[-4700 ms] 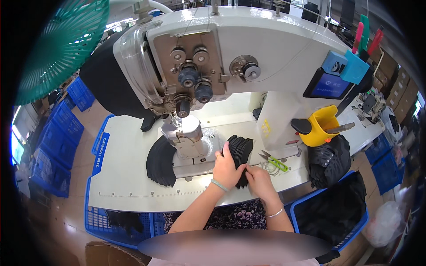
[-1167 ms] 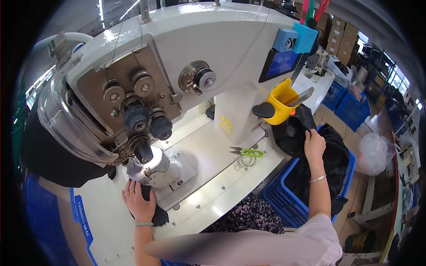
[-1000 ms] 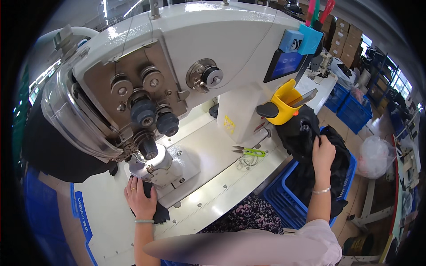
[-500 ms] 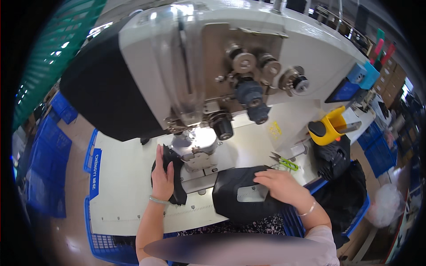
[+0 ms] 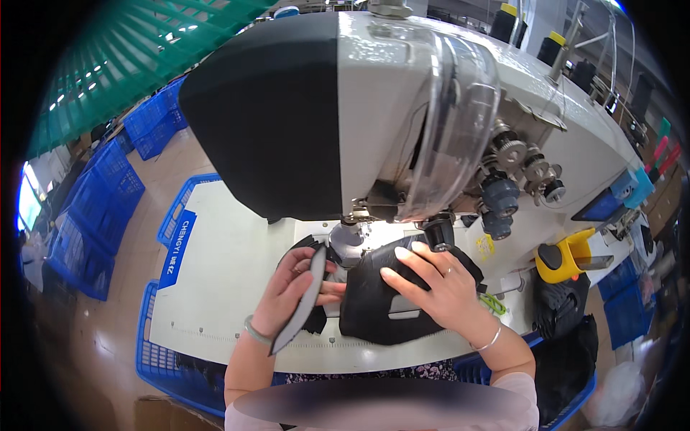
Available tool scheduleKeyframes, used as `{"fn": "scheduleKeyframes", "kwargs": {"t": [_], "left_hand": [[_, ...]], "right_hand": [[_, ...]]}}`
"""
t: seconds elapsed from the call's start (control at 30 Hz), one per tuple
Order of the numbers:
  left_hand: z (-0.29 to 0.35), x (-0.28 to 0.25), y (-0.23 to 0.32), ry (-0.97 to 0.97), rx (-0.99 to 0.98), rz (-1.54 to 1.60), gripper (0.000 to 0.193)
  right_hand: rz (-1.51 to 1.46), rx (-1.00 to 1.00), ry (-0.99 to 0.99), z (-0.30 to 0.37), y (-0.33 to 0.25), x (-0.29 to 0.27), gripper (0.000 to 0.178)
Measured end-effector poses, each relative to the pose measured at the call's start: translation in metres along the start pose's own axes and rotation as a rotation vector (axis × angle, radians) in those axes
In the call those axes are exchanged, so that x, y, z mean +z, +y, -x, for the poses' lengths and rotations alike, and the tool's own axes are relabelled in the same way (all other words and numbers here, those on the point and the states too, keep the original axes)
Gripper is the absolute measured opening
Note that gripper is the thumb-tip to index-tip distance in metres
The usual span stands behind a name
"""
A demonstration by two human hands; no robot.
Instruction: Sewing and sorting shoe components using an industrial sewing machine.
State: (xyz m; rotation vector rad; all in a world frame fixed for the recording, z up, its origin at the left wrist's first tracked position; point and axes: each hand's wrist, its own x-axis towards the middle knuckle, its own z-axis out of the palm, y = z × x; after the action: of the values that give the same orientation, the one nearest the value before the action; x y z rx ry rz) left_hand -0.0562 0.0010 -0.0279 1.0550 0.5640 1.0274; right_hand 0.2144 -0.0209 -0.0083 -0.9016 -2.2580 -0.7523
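Left hand: the left hand (image 5: 291,287) holds a thin, dark grey curved strip (image 5: 302,305) upright on its edge, thumb and fingers closed on its upper part, just left of the machine's needle area.
Right hand: the right hand (image 5: 438,291) lies flat on a black fabric piece (image 5: 381,305), fingers spread and pressing down, not gripping.
Black piece: it lies on the table under the machine head, its far edge beside the lit needle post (image 5: 348,241); a lighter grey patch shows near the palm.
Machine: a large white industrial sewing machine (image 5: 402,129) fills the upper middle, with a black motor cover on its left, a clear guard and dark tension knobs on the right.
Surface: a white work table (image 5: 223,280), with more dark fabric behind the left hand, probably a small stack, though the hand hides most of it.
Right of table: a yellow cup-shaped holder (image 5: 568,255) and something green (image 5: 492,303) near the wrist, too small to identify.
Room: blue plastic crates (image 5: 93,223) stand on a brownish floor to the left, and a green mesh cover (image 5: 129,57) hangs at upper left; a blue bin (image 5: 568,373) with black fabric sits at lower right.
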Motion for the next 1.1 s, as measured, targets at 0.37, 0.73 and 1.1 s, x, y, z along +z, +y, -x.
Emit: {"fn": "scheduleKeyframes", "kwargs": {"t": [0.37, 0.73, 1.1], "left_hand": [[0.002, 0.026, 0.003, 0.163, 0.459, -0.824, 0.033], [-0.005, 0.042, 0.009, 0.151, 0.677, -1.367, 0.033], [-0.008, 0.050, 0.013, 0.146, 0.725, -1.502, 0.028]], "right_hand": [[-0.102, 0.036, -0.186, -0.011, -0.007, 0.010, 0.049], [-0.162, 0.115, -0.162, -0.007, -0.009, 0.010, 0.045], [-0.214, 0.163, -0.164, -0.008, -0.009, 0.011, 0.043]]}}
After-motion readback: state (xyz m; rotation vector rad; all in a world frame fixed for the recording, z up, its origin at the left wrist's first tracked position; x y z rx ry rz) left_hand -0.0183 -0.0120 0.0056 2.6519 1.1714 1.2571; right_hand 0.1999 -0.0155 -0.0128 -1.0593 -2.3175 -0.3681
